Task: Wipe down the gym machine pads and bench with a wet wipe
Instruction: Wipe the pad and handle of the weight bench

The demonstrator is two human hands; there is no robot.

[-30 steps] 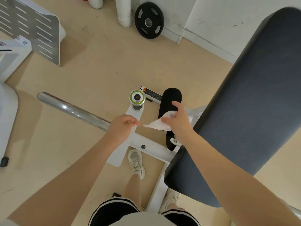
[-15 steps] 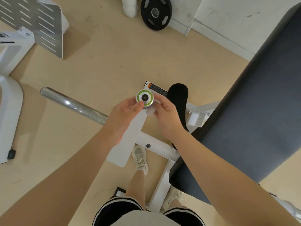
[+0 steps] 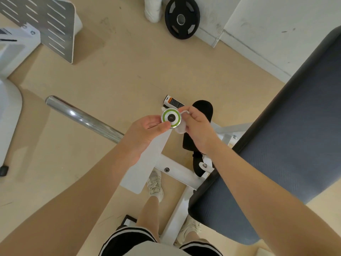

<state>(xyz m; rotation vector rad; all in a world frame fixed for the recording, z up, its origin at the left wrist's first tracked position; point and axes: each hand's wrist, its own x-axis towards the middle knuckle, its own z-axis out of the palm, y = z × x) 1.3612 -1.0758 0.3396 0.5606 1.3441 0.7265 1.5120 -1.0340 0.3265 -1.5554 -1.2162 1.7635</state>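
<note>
Beige floor (image 3: 120,74) under me carried the white machine frame (image 3: 177,172). A black weight plate (image 3: 181,18) stood on it, leaning against the wall. My sneakers (image 3: 155,183) stood beside the frame.

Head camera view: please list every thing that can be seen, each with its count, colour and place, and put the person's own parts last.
Bench pad: one, dark grey, right side, sloping.
Roller pad: one, black, beside the bench pad, behind the right hand.
Knob: one, silver with a green ring, centre, between both hands.
Wet wipe: one, white, bunched against the knob.
Machine frame: one, white, under the knob.
Chrome bar: one, silver, left of centre.
Weight plate: one, black, top, by the wall.
Perforated plate: one, grey, top left.
Shoes: two, off-white, on the floor.
Left hand: one, fingertips on the knob.
Right hand: one, grips the wet wipe.
</note>
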